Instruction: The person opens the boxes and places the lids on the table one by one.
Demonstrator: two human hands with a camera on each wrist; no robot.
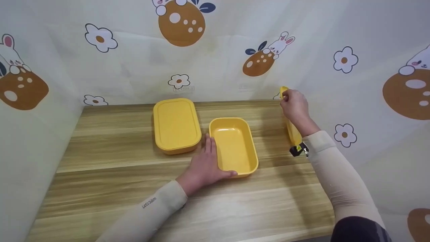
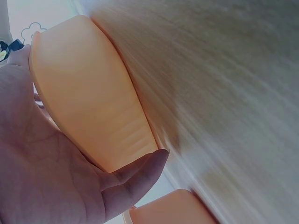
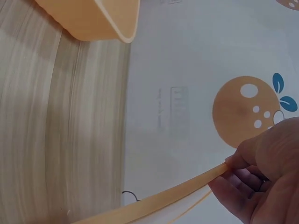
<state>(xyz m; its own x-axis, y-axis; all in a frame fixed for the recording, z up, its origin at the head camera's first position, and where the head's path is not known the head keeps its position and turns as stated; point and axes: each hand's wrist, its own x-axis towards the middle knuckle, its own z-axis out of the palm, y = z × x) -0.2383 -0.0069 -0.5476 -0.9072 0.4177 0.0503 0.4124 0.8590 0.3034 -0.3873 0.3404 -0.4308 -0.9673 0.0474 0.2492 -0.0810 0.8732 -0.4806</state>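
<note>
An uncovered yellow box [image 1: 235, 148] stands on the wooden table, and the left hand [image 1: 205, 168] rests against its left side and near corner, fingers extended along the wall and thumb at the near edge. The left wrist view shows the box wall [image 2: 93, 93] beside the palm and fingers of the left hand [image 2: 60, 158]. At the right, the right hand [image 1: 295, 106] pinches the far end of a yellow lid [image 1: 293, 132] held on edge. In the right wrist view the right hand [image 3: 261, 177] grips the rim of the lid [image 3: 159, 198] between thumb and fingers.
A second yellow box with its lid on [image 1: 176, 124] stands to the left of the uncovered one. A patterned cloth [image 1: 134, 67] hangs behind the wooden table [image 1: 117, 148] and along both sides. A small black device [image 1: 297, 149] is at the right wrist.
</note>
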